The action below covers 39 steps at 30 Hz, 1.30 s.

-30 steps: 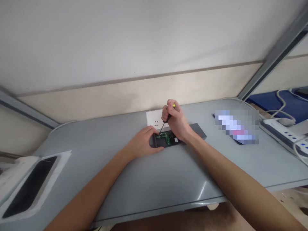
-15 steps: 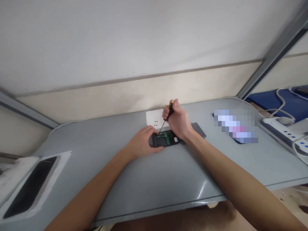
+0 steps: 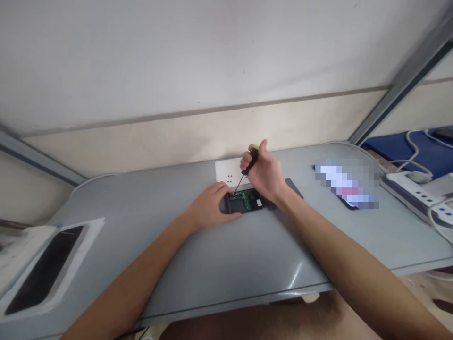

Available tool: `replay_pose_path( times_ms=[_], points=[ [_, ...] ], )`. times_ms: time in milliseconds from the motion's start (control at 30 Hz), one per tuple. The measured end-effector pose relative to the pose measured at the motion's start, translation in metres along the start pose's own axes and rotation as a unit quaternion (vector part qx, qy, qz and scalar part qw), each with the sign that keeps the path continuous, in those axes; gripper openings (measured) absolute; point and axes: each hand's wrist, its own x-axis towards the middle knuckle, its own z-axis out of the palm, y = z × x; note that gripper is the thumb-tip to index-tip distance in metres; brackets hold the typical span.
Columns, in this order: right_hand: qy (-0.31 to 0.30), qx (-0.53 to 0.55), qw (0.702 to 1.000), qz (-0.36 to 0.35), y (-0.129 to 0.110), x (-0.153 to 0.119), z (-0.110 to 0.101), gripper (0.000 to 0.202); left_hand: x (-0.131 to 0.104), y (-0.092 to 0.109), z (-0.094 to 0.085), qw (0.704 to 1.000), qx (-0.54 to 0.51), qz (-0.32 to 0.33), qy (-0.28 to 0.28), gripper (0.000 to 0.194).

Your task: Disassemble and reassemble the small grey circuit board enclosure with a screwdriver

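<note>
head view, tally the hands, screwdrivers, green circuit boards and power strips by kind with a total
hands: 2 (left hand, right hand)
screwdriver: 1
green circuit board: 1
power strip: 1
total: 5

a gray table (image 3: 226,269) with a glossy highlight near its front edge stands against a pale wall (image 3: 198,56) with a cream lower band (image 3: 170,141). slanting metal posts rise at left (image 3: 42,158) and right (image 3: 403,89). at far left, a flat black slab (image 3: 46,269) lies on white sheets (image 3: 95,232). toward the right, a phone-like device (image 3: 343,184) is blurred by pixelation; beside it sits a white power strip (image 3: 403,186), near a blue surface (image 3: 385,147) crossed by white cable (image 3: 418,150).
</note>
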Motion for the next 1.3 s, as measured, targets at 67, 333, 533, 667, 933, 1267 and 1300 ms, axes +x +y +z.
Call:
replay_pose_path(
  times_ms=[67,333,533,667,933,1267,1300],
  points=[
    [0.006,-0.002,1.0,-0.003,-0.001,-0.001,0.0,0.038,0.0,0.0,0.0,1.0,0.005,0.0,0.0,0.047],
    [-0.06,-0.035,0.998,0.011,-0.002,-0.005,0.002,0.039,0.0,0.006,-0.002,0.999,0.025,-0.024,-0.002,0.05],
    [-0.02,-0.023,0.999,-0.008,0.0,-0.008,0.011,0.035,0.002,0.008,-0.003,0.999,0.041,-0.006,0.005,0.049],
    [-0.034,-0.037,0.998,-0.035,0.0,-0.006,0.005,0.029,0.001,0.005,-0.001,0.999,0.041,-0.008,0.003,0.049],
    [-0.008,0.007,1.0,-0.008,0.001,-0.002,0.001,0.037,0.002,0.005,-0.003,0.999,0.034,-0.003,0.001,0.048],
    [-0.068,-0.019,0.998,0.002,0.0,-0.004,0.0,0.026,0.001,0.004,-0.002,1.0,0.026,-0.003,0.006,0.049],
    [-0.054,-0.006,0.999,0.002,0.0,-0.005,0.001,0.028,0.001,0.004,-0.003,1.0,0.026,-0.005,0.006,0.049]
  ],
)
